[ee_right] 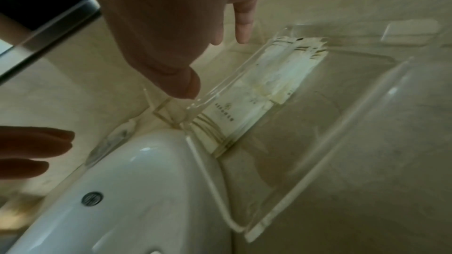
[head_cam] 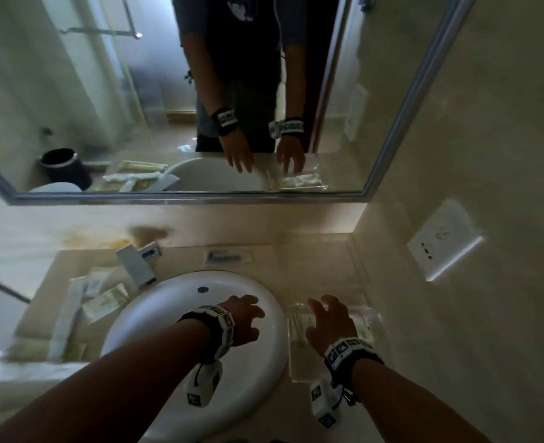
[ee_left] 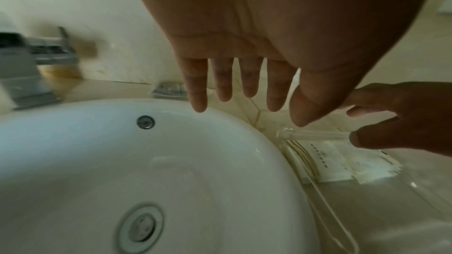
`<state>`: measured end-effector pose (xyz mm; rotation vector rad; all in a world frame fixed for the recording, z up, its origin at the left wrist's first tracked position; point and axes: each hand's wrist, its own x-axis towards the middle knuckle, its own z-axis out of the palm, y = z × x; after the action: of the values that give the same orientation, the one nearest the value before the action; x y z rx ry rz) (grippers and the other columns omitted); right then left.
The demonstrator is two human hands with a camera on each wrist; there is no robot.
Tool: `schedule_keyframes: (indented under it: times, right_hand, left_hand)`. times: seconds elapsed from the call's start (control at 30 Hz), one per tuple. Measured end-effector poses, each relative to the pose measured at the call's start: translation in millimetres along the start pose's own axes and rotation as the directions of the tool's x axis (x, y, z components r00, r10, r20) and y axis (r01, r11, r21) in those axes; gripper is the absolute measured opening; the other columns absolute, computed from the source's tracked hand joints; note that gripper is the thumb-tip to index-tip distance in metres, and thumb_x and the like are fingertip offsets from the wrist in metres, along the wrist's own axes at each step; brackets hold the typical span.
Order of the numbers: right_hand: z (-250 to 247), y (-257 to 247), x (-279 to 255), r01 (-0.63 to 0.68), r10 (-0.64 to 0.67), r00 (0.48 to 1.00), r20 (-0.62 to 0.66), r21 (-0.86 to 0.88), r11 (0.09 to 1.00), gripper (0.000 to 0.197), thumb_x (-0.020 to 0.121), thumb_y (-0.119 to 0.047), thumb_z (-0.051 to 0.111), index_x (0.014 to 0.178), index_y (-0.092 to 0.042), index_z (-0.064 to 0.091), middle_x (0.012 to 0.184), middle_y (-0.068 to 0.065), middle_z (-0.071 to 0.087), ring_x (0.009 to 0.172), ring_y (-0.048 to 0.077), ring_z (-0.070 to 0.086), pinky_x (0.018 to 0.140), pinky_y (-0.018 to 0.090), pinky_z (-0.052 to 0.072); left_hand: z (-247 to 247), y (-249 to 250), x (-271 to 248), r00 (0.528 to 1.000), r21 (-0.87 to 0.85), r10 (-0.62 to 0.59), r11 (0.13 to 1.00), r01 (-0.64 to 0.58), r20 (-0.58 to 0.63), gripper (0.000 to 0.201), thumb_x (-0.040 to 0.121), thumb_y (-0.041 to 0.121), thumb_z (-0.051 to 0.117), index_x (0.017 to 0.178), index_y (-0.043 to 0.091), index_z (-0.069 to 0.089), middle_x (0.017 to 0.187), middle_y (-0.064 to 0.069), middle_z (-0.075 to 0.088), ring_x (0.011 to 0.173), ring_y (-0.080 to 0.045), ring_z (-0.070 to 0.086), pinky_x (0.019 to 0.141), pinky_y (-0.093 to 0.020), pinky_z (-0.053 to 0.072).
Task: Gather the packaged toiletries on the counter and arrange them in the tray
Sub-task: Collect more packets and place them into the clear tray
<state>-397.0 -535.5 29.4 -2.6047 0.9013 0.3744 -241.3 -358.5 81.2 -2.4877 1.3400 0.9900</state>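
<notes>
We see a mirror (head_cam: 168, 91) spanning the far wall above a beige counter (head_cam: 315, 260). A white basin (head_cam: 155, 314) fills the middle, with a faucet (head_cam: 138, 263) at its far left. Left of the basin lie several packaged toiletries (head_cam: 104, 302); one more packet (head_cam: 227, 256) rests behind it. Just right of the basin sits the clear tray (ee_right: 293, 190), with packets (ee_right: 264, 84) stacked at its far end. Our left hand (head_cam: 243, 318) hovers spread over the basin, holding nothing; our right hand (head_cam: 330, 321) hangs spread above the tray, also holding nothing. A wall socket (head_cam: 445, 239) is at right.
</notes>
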Motion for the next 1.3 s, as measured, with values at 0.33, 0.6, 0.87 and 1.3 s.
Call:
schedule_keyframes:
  times: [0.33,0.6,0.87,1.3]
  right_hand:
    - [9,-118,2,0.276,-0.274,0.961,0.042,-0.074,0.958,0.061,0.083,-0.038,0.052,0.142,-0.037,0.035,0.154,-0.001,0.020,0.139,0.023,0.025,0.111,0.038,0.034]
    - [33,-215,-1,0.478,-0.461,0.873,0.157,-0.092,0.874,0.056,0.086,-0.037,0.049,0.141,-0.034,0.038,0.155,0.000,0.019,0.141,0.024,0.023,0.109,0.040,0.035]
    - [62,-312,0,0.606,-0.572,0.788,0.227,-0.116,0.787,0.054,0.083,-0.033,0.050,0.136,-0.030,0.045,0.150,-0.001,0.025,0.135,0.026,0.030,0.106,0.041,0.039]
    - [109,-410,29,0.641,-0.557,0.733,0.391,-0.124,0.757,0.051,0.084,-0.030,0.051,0.134,-0.027,0.046,0.144,0.003,0.033,0.128,0.027,0.039,0.099,0.037,0.041]
  left_hand:
    - [42,-94,-78,0.949,-0.280,-0.287,0.929,0.242,-0.133,0.051,0.089,0.041,0.057,0.138,0.031,0.049,0.147,0.000,0.039,0.130,-0.027,0.043,0.108,-0.042,0.039]
    - [82,-165,-128,0.868,-0.450,-0.470,0.817,0.361,-0.157,0.048,0.089,0.038,0.055,0.137,0.031,0.052,0.146,-0.001,0.042,0.132,-0.026,0.044,0.109,-0.037,0.039]
    - [100,-236,-166,0.828,-0.508,-0.548,0.750,0.425,-0.117,0.051,0.085,0.040,0.056,0.135,0.031,0.053,0.142,-0.002,0.047,0.127,-0.025,0.051,0.105,-0.036,0.043]
    - [139,-340,-192,0.769,-0.569,-0.638,0.645,0.511,-0.033,0.044,0.092,0.030,0.050,0.135,0.027,0.052,0.141,-0.002,0.049,0.128,-0.024,0.050,0.104,-0.035,0.043]
